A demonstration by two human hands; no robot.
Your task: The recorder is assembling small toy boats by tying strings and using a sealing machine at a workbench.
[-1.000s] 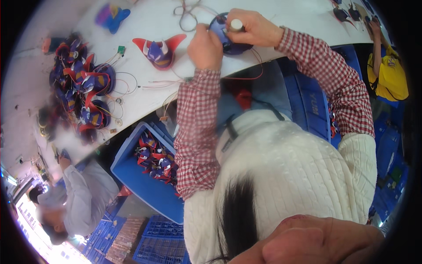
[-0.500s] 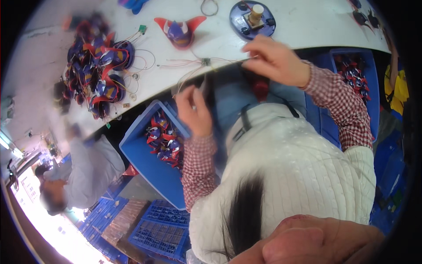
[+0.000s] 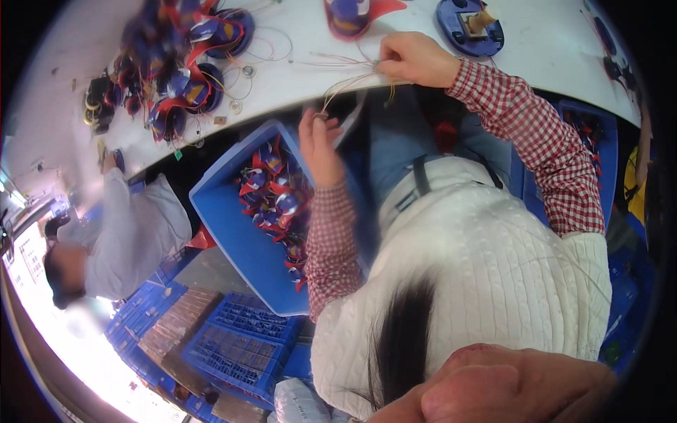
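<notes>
Right hand (image 3: pixel 416 60) pinches a bundle of thin wires (image 3: pixel 345 81) at the white table's (image 3: pixel 296 84) edge, while the left hand (image 3: pixel 321 144) grips their lower ends, fingers closed. Just beside it, the blue bin (image 3: pixel 240 240) holds red-and-blue toy parts (image 3: pixel 275 204).

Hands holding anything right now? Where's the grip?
A bundle of thin wires: right hand pinches one end at the table edge, left hand the other.

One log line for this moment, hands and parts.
left hand: pinching wire ends, above blue bin | right hand: gripping wires at table edge | blue base: on table, untouched
</notes>
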